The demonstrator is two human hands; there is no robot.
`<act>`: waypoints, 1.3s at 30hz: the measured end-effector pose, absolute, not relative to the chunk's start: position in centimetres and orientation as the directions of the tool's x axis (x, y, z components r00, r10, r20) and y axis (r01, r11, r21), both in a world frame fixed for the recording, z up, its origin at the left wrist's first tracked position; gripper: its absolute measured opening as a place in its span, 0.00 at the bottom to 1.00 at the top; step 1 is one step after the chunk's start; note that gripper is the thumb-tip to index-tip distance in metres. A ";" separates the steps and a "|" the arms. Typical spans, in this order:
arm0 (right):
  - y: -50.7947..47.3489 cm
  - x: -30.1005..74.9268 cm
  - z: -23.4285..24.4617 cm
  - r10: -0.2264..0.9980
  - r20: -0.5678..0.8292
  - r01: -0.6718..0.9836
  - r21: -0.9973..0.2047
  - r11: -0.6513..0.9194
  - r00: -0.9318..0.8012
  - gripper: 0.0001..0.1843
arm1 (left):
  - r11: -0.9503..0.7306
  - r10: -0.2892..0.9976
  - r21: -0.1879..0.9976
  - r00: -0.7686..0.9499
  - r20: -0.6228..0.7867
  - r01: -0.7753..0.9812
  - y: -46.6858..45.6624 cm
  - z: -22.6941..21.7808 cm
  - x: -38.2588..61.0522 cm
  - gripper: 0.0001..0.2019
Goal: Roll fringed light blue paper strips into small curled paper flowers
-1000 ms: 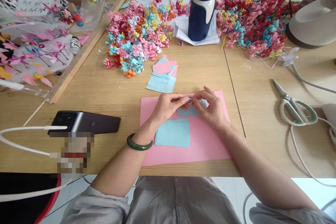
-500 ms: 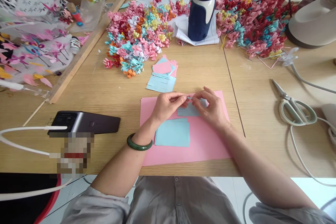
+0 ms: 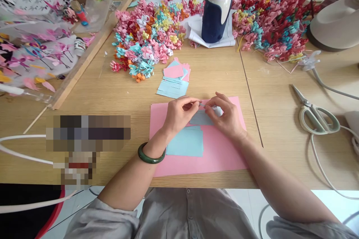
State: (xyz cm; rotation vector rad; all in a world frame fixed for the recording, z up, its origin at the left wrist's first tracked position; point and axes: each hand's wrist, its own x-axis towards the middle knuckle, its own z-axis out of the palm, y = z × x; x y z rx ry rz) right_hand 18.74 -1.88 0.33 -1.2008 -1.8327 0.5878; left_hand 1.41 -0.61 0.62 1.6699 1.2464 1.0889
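Pale blue paper is what both hands work on in the head view, the only view there is. The left hand (image 3: 179, 114) and the right hand (image 3: 226, 117) meet over a small blue paper piece (image 3: 200, 118), each with thumb and forefinger pinched together on a thin strip at its upper edge; the strip itself is too small to make out clearly. The piece lies on a pink sheet (image 3: 221, 157) spread on the wooden worktop (image 3: 117, 97), just above a stack of blue rectangles (image 3: 185, 142).

Judging from this, the likeliest slip is a tear: the strip looks narrow, and if the two pinches pull apart or twist unevenly, it could rip off short. The fingers also hide the edge from above, so a curl could go crooked unnoticed. The left forearm, with a green bangle (image 3: 150, 155) at the wrist, lies close to the stack and could nudge the rectangles askew. Scissors (image 3: 315, 114) lie well apart to the right beside a white cable (image 3: 319, 164). The heap of curled paper flowers (image 3: 148, 39) and the blue-and-white bottle (image 3: 217, 7) stand farther back, out of reach of any small slip.
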 end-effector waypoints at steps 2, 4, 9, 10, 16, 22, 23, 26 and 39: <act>-1.9 18.8 0.4 0.914 0.372 0.497 -0.770 0.401 -0.161 0.09 | -0.038 0.973 0.991 0.230 0.007 0.132 -0.4 0.7 1.2 0.13; -1.8 18.9 0.3 0.921 0.359 0.490 -0.781 0.386 -0.154 0.09 | 0.108 0.950 0.994 0.293 -0.106 0.010 -0.2 0.7 1.0 0.15; -1.8 18.9 0.1 0.919 0.363 0.494 -0.777 0.389 -0.152 0.09 | 0.154 0.921 0.985 0.372 -0.114 -0.080 -0.2 0.6 1.0 0.16; -1.8 19.0 0.1 0.919 0.363 0.497 -0.776 0.389 -0.152 0.09 | 0.147 0.919 0.986 0.380 -0.106 -0.080 -0.2 0.6 1.0 0.16; -1.8 19.0 0.1 0.921 0.356 0.494 -0.779 0.386 -0.158 0.08 | 0.108 0.925 0.994 0.368 -0.088 -0.032 -0.2 0.1 0.9 0.16; -1.8 18.9 0.1 0.923 0.352 0.492 -0.783 0.382 -0.157 0.08 | 0.121 0.925 0.993 0.363 -0.108 -0.013 -0.1 0.4 0.9 0.17; -1.8 18.9 0.1 0.923 0.353 0.490 -0.784 0.382 -0.154 0.08 | 0.137 0.919 0.990 0.376 -0.116 -0.031 -0.1 0.5 0.9 0.18; -1.8 19.0 0.1 0.924 0.351 0.486 -0.788 0.377 -0.148 0.09 | 0.166 0.908 0.984 0.400 -0.125 -0.069 -0.1 0.8 0.9 0.19; -1.8 18.8 0.2 0.931 0.335 0.494 -0.790 0.362 -0.147 0.09 | 0.129 0.924 0.992 0.363 -0.120 -0.003 0.1 0.1 0.6 0.16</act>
